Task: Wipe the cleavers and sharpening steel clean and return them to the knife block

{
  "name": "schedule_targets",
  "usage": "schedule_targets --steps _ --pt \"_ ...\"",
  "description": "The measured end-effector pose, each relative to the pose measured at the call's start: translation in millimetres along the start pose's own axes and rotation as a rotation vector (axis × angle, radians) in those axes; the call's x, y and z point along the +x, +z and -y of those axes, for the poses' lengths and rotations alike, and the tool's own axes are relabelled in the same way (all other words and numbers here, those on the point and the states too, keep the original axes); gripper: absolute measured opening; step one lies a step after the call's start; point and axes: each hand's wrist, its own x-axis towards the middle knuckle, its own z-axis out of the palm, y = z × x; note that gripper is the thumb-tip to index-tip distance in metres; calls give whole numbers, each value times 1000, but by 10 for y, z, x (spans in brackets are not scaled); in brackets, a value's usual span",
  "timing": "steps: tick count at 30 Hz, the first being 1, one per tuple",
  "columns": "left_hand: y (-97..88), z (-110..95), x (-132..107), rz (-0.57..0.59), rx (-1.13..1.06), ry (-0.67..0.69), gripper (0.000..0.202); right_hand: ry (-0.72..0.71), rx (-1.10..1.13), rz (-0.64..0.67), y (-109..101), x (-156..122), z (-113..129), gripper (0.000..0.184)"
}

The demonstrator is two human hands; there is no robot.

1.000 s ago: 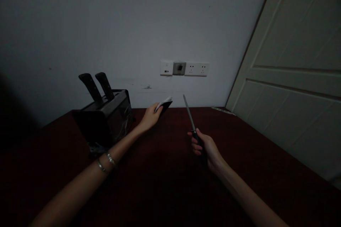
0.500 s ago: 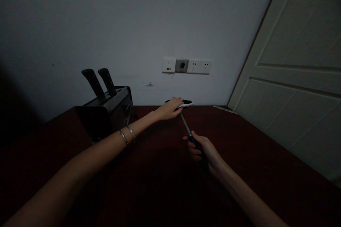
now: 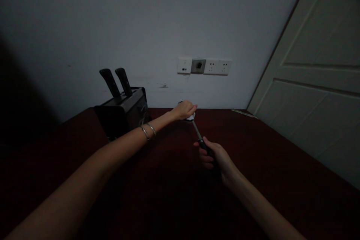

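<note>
My right hand (image 3: 215, 157) is wrapped around the black handle of a sharpening steel (image 3: 197, 130), a thin grey metal rod that points away from me towards the wall. At the rod's far end, my left hand (image 3: 185, 110) is closed on a black-and-white piece that looks like cloth (image 3: 190, 117). The rod's tip is hidden by that hand and the piece. Two silver bracelets circle my left wrist.
Left of my hands, a black and grey knife block (image 3: 134, 102) holds knives with black handles (image 3: 123, 81). Behind the dark red table (image 3: 168, 180) rises a white wall with sockets (image 3: 204, 66). A pale panelled door (image 3: 315, 93) stands at the right.
My left hand, stretched flat over the black-and-white piece before, has closed around it at the rod's end. The whole view has shifted slightly; my right hand keeps its hold.
</note>
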Motion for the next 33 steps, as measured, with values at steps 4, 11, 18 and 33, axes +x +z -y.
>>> schedule_targets --steps 4,11,18,33 --pt "1 -31 13 1 44 -5 49 -10 30 12 41 -58 6 24" --pt "-10 -317 -46 -15 55 53 55 -33 66 34 -41 -49 1 23" --pt "41 -777 -75 -28 15 225 56 -71 117 -1 -74 -64 81 23" --pt "-7 -712 72 -39 58 419 58 -144 89 -62 -32 -88 60 23"
